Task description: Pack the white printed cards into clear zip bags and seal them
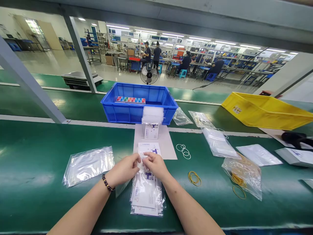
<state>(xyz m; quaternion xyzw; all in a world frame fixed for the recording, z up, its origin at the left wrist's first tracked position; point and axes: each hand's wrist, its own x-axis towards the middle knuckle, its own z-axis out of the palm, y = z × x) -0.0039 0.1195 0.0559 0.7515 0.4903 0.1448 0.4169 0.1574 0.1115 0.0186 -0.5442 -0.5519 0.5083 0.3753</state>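
My left hand (125, 169) and my right hand (156, 165) meet over the green bench, both pinching the top of a clear plastic bag (144, 163) with a white printed card in it. Under them lies a stack of bagged cards (146, 195). A loose white card (149, 147) rests just beyond my fingers on a grey sheet (168, 140). A pile of empty clear bags (89, 164) lies to the left of my left hand.
A blue bin (139, 102) stands behind, with an upright card pack (152, 125) in front of it. Yellow bin (264, 109) at far right. Rubber bands (194, 178), white rings (184, 150) and more clear bags (220, 142) lie to the right. Other people work far behind.
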